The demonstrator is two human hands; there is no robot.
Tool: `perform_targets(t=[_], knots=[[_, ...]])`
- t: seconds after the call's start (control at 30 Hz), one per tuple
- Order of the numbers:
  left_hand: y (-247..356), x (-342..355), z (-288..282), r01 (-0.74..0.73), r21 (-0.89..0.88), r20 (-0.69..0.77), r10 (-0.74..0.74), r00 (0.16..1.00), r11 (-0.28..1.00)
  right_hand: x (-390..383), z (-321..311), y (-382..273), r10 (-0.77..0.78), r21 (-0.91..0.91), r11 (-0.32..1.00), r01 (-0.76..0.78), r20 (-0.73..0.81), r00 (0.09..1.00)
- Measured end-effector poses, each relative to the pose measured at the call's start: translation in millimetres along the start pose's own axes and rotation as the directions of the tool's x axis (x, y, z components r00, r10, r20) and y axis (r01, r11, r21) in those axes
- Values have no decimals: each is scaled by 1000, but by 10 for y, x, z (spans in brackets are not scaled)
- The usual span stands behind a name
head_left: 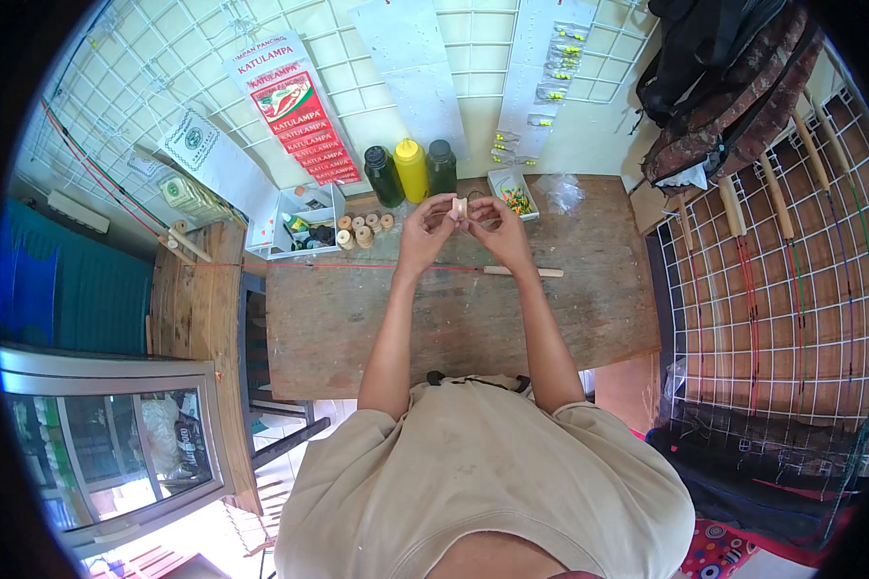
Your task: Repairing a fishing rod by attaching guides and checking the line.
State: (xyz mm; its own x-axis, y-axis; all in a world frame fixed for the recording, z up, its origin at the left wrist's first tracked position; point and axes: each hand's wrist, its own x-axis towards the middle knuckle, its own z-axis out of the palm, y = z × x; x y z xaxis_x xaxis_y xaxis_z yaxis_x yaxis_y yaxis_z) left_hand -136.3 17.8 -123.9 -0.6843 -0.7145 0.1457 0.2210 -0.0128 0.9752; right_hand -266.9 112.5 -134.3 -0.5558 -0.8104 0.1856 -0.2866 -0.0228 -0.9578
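Wooden spool (461, 209) is pinched by left hand (424, 233) and right hand (501, 234) fingers (482, 204), near bottles (411, 172) and a white tray (505, 179).

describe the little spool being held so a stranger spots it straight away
Start at the brown wooden table; near its far edge, the bare left hand and right hand are close together. Between them is the small pale waisted spool, the only one held, while the tan cylindrical spools sit clustered to the left.

A small fishing-tackle shop is suggested. Slender pale-handled rods (777, 201) are hung against a wire grid (724, 325), small clear packets (566, 51) are displayed on a white strip (531, 72), and a glass-fronted cabinet (118, 446) is placed at the left.
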Motion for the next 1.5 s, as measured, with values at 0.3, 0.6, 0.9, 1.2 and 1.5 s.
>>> perform_targets(t=[0.3,0.6,0.9,1.2,1.5], knots=[[13,55,49,-45,182,84,30,996,982,42,-176,-174,58,221,973,-71,65,996],[61,115,129,46,214,83,-65,994,976,39,-204,-80,3,239,971,-21,75,997],[14,101,115,-58,257,114,30,993,965,47,-218,-68,8,322,946,-42,104,995],[40,106,193,-85,406,65,65,996,910,51,-217,-62,51,451,888,-84,86,995],[-119,78,230,-106,418,56,91,994,902,-15,-197,26,25,393,920,-11,-31,999]])
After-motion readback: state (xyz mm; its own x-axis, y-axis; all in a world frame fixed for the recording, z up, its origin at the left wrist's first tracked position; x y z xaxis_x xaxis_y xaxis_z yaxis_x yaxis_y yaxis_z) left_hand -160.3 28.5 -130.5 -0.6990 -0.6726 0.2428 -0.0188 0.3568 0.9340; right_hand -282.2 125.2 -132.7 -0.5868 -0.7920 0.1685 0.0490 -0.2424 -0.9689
